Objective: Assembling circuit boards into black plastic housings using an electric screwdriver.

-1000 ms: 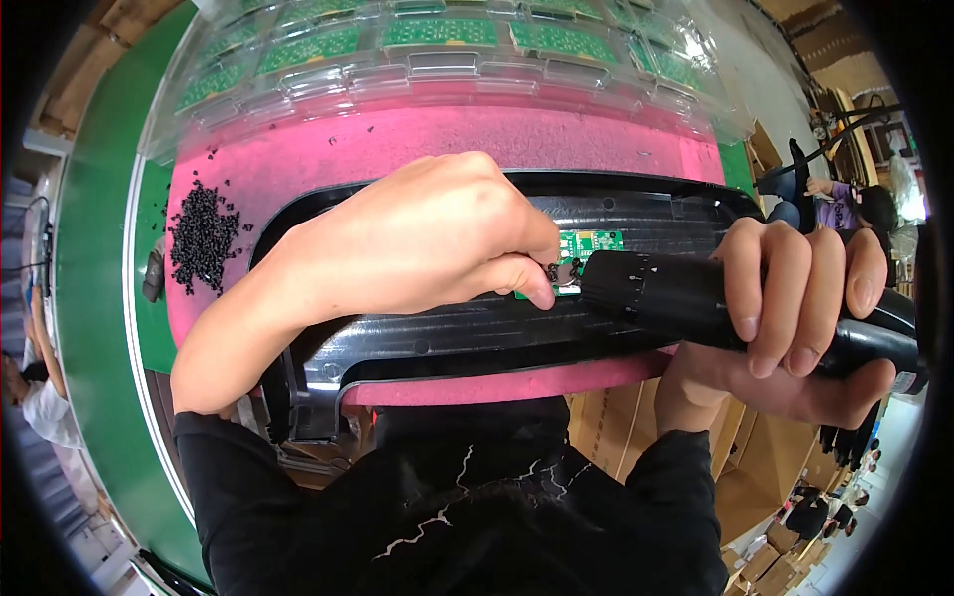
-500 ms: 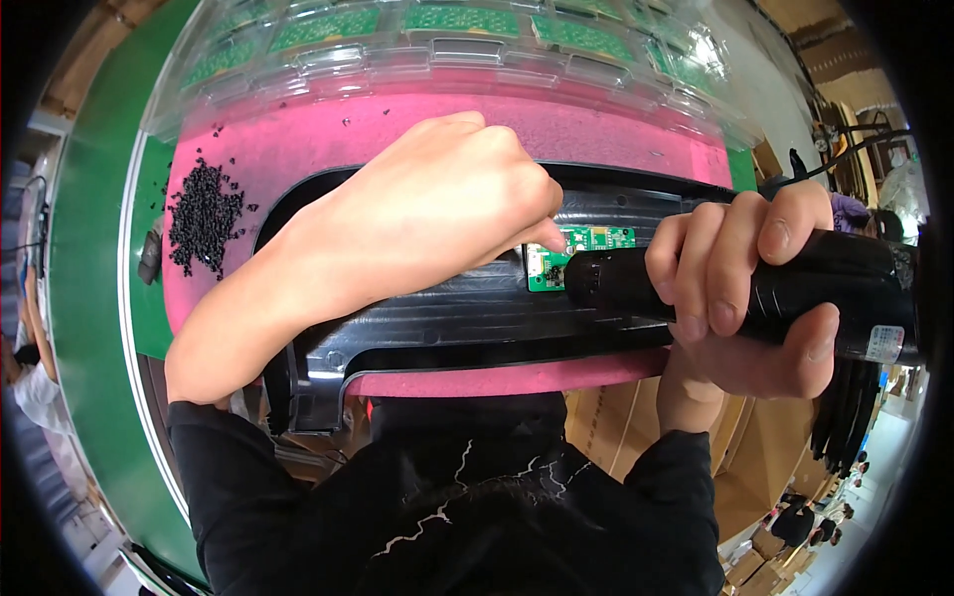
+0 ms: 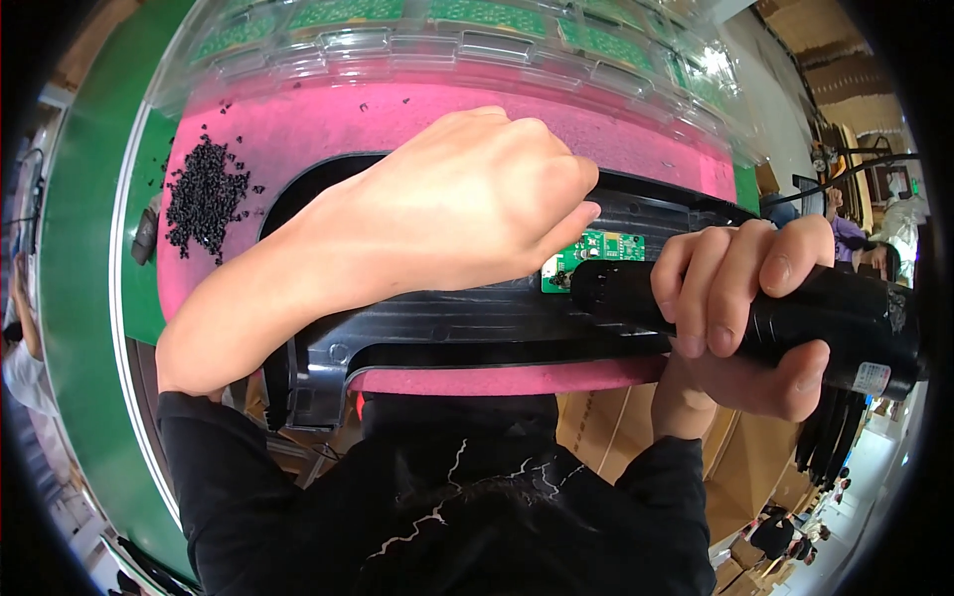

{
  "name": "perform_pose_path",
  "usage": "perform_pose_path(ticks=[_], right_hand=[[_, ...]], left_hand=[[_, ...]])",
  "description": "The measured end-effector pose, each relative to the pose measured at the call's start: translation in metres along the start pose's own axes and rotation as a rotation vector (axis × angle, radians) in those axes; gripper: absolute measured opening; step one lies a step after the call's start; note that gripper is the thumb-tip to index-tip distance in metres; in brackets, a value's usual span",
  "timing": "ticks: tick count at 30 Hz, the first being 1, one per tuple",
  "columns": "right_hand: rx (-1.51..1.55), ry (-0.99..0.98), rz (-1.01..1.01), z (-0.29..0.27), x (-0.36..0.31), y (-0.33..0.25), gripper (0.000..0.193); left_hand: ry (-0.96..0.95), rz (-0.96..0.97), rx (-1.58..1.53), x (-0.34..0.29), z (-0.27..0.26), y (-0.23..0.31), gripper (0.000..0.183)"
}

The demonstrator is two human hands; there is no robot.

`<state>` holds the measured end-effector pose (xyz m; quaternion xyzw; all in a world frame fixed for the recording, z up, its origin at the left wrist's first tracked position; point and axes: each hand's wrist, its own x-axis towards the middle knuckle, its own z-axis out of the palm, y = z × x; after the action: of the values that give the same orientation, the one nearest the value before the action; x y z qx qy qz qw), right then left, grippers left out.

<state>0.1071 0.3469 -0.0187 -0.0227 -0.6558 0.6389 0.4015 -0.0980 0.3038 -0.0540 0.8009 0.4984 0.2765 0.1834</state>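
Note:
A black cylindrical electric screwdriver (image 3: 845, 316) lies across my right hand (image 3: 730, 288), whose fingers wrap round it. Its front end sits over the near edge of a small green circuit board (image 3: 618, 244), hiding part of it. That board rests inside a long black plastic housing (image 3: 447, 328). My left hand (image 3: 507, 189) is closed in a loose fist above the housing, its thumb just over the board's left part. The left fingertips are hidden under the hand, so what they hold, if anything, does not show.
A pink mat (image 3: 328, 114) lies under the housing. On its left is a heap of small black screws (image 3: 206, 194). Clear plastic trays (image 3: 497, 55) with green boards stand at the back. Cardboard boxes (image 3: 616, 417) are below the near edge; other people are in the distance at both sides.
My left hand has shifted a little to the right, and its thumb has risen off the board's upper left. The screwdriver stays over the board with nearly the same grip.

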Motion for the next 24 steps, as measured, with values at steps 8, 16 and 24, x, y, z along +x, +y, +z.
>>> perform_pose_path(ticks=[8,16,24], right_hand=[[-0.094,0.062,0.14,0.025,0.008,0.001,0.044],[-0.156,0.055,0.102,0.035,0.005,0.006,0.049],[-0.031,0.121,-0.202,0.011,-0.004,-0.004,0.039]], left_hand=[[0.121,0.115,0.038,-0.001,0.01,-0.012,0.018],[0.153,0.164,-0.012,-0.005,0.013,-0.016,0.015],[-0.041,0.114,0.089,-0.001,0.001,-0.006,0.018]])
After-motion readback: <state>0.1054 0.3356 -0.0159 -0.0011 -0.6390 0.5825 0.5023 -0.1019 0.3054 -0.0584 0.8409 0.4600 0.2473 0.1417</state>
